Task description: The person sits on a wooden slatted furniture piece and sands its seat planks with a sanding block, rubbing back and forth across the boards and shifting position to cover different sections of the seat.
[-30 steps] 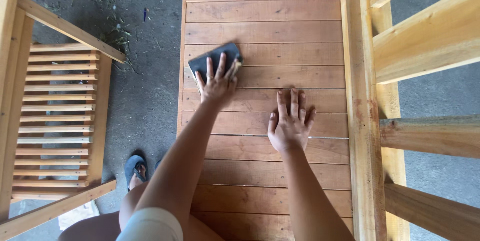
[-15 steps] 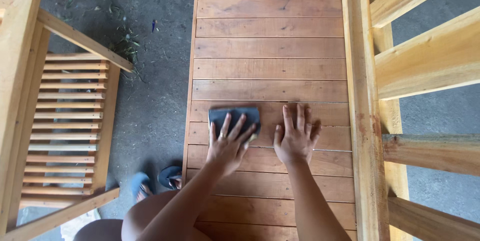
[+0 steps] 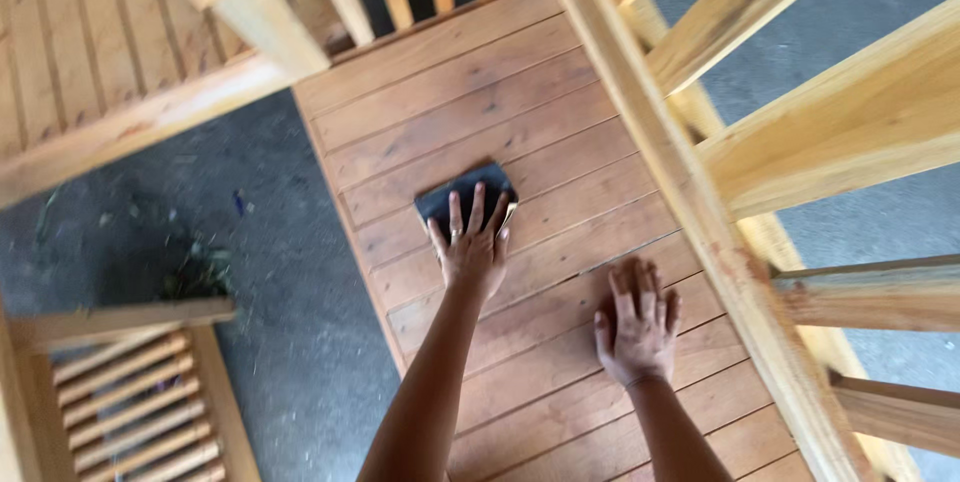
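My left hand point(image 3: 470, 247) presses flat, fingers spread, on a dark grey sanding sheet point(image 3: 463, 192) that lies on a slatted wooden panel point(image 3: 470, 92). The sheet pokes out ahead of my fingertips. My right hand point(image 3: 637, 324) rests flat and bare on the planks, lower and to the right, close to the panel's long side rail point(image 3: 690, 212). It holds nothing.
Thick wooden beams point(image 3: 850, 132) cross at the right of the rail. Another slatted wooden piece point(image 3: 140, 407) sits at the lower left, and a further one point(image 3: 90, 42) at the upper left. Dark concrete floor point(image 3: 250, 272) with scattered plant bits lies between them.
My left hand has pushed the sanding sheet forward along the planks, away from me. My right hand now lies behind it. The view has swung and tilted.
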### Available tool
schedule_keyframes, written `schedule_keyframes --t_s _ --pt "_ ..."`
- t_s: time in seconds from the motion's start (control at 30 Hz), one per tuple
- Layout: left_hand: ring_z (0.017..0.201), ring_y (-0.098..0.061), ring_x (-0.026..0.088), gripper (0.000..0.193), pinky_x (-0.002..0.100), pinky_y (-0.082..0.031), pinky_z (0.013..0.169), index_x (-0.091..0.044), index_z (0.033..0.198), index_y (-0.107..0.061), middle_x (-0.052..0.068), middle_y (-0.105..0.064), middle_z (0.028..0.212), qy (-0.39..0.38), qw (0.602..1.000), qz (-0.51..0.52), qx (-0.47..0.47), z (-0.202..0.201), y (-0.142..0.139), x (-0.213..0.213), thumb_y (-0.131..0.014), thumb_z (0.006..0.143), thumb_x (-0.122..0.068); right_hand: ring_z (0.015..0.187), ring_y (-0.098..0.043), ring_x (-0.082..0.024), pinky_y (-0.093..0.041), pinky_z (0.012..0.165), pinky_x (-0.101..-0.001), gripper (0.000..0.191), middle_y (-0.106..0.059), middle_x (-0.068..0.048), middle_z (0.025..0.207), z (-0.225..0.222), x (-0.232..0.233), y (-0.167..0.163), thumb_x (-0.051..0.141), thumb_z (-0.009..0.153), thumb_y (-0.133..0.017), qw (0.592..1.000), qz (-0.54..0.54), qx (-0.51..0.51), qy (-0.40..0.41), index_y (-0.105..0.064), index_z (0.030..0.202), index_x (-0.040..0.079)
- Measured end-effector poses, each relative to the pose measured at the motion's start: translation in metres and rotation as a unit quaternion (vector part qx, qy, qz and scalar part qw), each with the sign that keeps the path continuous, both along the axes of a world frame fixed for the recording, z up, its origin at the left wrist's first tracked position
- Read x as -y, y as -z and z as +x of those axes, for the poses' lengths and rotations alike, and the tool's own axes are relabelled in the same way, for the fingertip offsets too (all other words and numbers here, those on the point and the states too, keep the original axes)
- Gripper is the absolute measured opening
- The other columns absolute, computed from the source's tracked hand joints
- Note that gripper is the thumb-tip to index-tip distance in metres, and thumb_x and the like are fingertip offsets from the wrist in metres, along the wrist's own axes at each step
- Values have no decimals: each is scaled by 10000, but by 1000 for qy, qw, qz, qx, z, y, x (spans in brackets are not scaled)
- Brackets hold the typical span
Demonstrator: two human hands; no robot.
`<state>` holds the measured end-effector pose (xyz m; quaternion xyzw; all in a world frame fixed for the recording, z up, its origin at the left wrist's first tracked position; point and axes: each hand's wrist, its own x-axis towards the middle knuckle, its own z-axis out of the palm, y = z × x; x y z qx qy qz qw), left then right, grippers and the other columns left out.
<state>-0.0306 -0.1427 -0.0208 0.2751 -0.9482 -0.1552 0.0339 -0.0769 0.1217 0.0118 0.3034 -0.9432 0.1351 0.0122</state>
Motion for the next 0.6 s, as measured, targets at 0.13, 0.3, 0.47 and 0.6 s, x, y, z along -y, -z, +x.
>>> schedule_keyframes --t_s 0.13,0.3,0.47,0.6 --pt "1553 -99 366 542 767 -62 1128 -415 1546 -369 -11 -177 1695 55 998 -8 15 -9 -4 -24 -406 1006 -437 1520 -206 -371 -129 1201 -628 754 -250 -156 1635 3 -5 -6 364 805 -603 999 30 8 7 -381 1503 191" --pt "1550 -78 374 545 764 -25 1124 -398 1550 -383 -10 -165 1696 127 990 45 43 -28 -14 -59 -409 1007 -440 1524 -198 -349 -117 1205 -630 766 -259 -154 1624 14 -14 2 379 794 -616 1000 4 22 12 -390 1504 198" --pt "1558 -89 358 531 740 -12 1147 -405 1559 -390 -33 -172 1706 310 948 54 41 -35 -9 -105 -382 1029 -445 1505 -204 -349 -100 1182 -636 785 -303 -161 1600 35 -24 16 434 776 -644 997 14 67 34 -438 1492 186" --pt "1561 -97 332 536 727 -7 1156 -413 1568 -366 -49 -170 1708 391 917 24 73 -28 2 -122 -329 1037 -478 1535 -228 -344 -97 1224 -631 669 -348 -165 1592 53 -34 24 448 836 -636 996 -19 73 39 -518 1420 141"
